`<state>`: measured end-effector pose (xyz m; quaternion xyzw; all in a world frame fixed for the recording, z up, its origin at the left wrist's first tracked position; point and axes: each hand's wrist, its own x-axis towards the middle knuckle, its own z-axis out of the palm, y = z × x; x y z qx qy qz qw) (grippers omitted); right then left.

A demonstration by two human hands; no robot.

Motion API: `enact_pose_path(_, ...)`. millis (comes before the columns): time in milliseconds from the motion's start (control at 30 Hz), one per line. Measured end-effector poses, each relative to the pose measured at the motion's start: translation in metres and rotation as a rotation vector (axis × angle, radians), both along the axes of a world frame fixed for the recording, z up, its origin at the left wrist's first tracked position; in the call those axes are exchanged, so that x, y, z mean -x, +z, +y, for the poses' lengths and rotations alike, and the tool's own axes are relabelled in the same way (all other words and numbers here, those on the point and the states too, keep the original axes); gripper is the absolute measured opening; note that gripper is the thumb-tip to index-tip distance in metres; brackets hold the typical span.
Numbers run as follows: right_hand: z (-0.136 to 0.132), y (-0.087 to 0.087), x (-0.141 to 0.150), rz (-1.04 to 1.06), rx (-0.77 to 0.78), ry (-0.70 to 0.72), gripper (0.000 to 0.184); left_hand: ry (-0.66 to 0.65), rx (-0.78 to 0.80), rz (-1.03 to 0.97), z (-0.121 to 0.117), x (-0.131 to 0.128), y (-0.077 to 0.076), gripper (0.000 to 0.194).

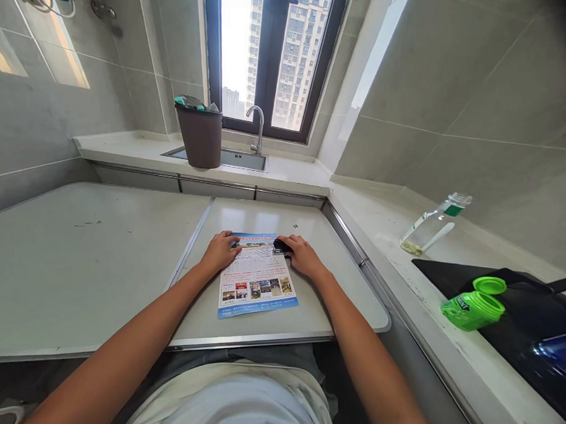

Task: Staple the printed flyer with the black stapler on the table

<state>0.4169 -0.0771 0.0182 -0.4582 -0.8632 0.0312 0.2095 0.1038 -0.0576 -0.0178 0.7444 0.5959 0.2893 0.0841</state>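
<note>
A printed flyer [257,274] with blue borders and small photos lies flat on the white folding table in front of me. At its upper left edge, my left hand [221,250] has closed fingers, with the thumb on the printed side. My right hand [302,255] grips a small black stapler [282,245] at the flyer's upper right corner. Whether the stapler's jaws hold the paper is too small to tell. Beyond the flyer, a few loose staples [295,225] lie on the tabletop.
A brown bin [199,137] stands at the sink [242,159] under the window. On the right counter [375,221] are a clear glass bottle [433,224], an open green container [474,309] and a black bag [515,331]. More small dark bits [93,223] lie on the table's left half.
</note>
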Motion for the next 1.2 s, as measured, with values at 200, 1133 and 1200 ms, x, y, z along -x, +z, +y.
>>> enact_pose_path(200, 0.007, -0.002, -0.011, 0.037, -0.002, -0.269, 0.060, 0.019, 0.007, 0.039, 0.003, 0.004, -0.003, 0.039)
enact_pose_path(1133, -0.024, 0.008, 0.103, 0.086, 0.082, -0.084, 0.041, 0.199, -0.008, -0.422, -0.001, 0.009, 0.013, 0.027)
enact_pose_path(1200, -0.022, 0.005, 0.079, 0.109, 0.080, -0.101, 0.043, 0.200, -0.004, -0.431, -0.001, 0.010, 0.012, 0.026)
